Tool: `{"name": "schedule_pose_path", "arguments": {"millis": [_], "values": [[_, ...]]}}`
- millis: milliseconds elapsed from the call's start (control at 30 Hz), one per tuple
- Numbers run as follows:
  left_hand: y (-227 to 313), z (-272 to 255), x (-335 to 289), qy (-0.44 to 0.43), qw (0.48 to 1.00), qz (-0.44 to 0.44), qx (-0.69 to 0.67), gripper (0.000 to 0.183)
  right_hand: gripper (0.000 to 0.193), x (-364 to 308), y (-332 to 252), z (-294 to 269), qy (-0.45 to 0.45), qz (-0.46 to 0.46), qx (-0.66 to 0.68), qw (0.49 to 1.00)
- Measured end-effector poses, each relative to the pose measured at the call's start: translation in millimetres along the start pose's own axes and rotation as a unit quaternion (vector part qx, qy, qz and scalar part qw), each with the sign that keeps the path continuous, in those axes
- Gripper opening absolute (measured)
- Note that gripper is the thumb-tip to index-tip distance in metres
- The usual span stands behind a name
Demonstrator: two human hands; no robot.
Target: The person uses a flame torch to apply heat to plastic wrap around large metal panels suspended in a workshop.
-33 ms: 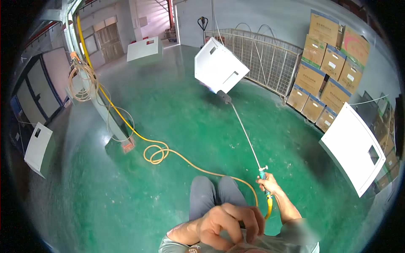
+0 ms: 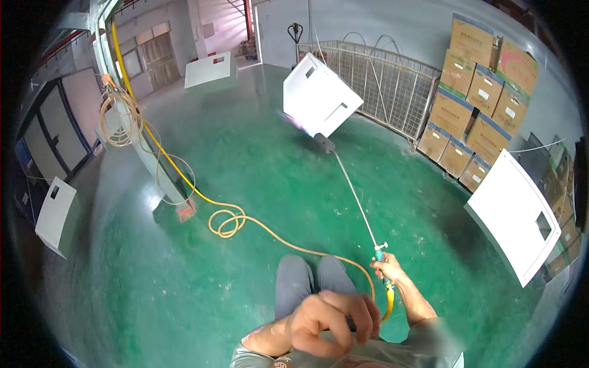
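Note:
My right hand (image 2: 388,268) is wrapped round the teal handle of a gas torch (image 2: 354,190), whose long thin metal tube reaches forward to a dark burner head. A bluish-pink flame (image 2: 294,122) comes from the burner beside the lower left edge of a white panel (image 2: 319,95) with two cut-outs, hanging ahead. From the handle's lower end runs a yellow hose (image 2: 390,305). Close to my chest, my left hand (image 2: 334,319) is curled, its fingers bent toward the thumb. Blur and the hand itself hide whether anything is in it.
The yellow hose loops on the green floor (image 2: 184,276) and runs to a post (image 2: 147,156) with coiled tubing. Other white panels hang at far left (image 2: 56,214), back (image 2: 208,71) and right (image 2: 515,214). A wire-mesh cage (image 2: 392,92) and stacked cartons (image 2: 472,92) stand at the back right.
The flame shows longer, reaching further up and left of the burner. The torch and my right hand have shifted slightly left. My left hand has moved a little, its fingers still curled.

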State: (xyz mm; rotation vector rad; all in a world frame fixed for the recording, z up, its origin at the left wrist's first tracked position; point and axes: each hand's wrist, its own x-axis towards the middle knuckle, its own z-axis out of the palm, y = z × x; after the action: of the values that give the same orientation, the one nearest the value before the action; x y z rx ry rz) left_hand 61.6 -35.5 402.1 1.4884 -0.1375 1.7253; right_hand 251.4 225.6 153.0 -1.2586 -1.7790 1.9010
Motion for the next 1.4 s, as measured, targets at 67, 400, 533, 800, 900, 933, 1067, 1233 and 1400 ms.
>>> {"name": "schedule_pose_path", "arguments": {"millis": [67,400,533,800,900,933,1067,1233,1400], "values": [[6,-11,-16,0.103,0.977,-0.099,0.159,0.003,0.020,-3,0,20,-0.028,0.058,0.055,0.996],[-86,-132,-238,0.200,0.582,-0.422,0.666,0.027,0.017,61,49,47,-0.134,0.129,0.236,0.954],[-88,-143,-262,0.152,0.535,-0.412,0.722,0.026,0.016,97,69,51,-0.179,0.132,0.316,0.923],[-100,-161,-269,0.189,0.507,-0.399,0.741,0.022,0.012,154,90,69,-0.234,0.174,0.468,0.834],[-103,-164,-267,0.198,0.504,-0.404,0.737,0.020,0.012,171,99,73,-0.259,0.169,0.494,0.812],[-104,-165,-268,0.201,0.502,-0.411,0.734,0.020,0.012,177,100,76,-0.267,0.167,0.500,0.807],[-106,-170,-271,0.208,0.496,-0.428,0.726,0.019,0.012,195,102,83,-0.277,0.161,0.508,0.800],[-109,-173,-268,0.201,0.491,-0.430,0.731,0.016,0.012,219,110,78,-0.281,0.141,0.505,0.804],[-109,-171,-269,0.203,0.481,-0.433,0.735,0.015,0.012,230,109,76,-0.258,0.146,0.521,0.800]]}}
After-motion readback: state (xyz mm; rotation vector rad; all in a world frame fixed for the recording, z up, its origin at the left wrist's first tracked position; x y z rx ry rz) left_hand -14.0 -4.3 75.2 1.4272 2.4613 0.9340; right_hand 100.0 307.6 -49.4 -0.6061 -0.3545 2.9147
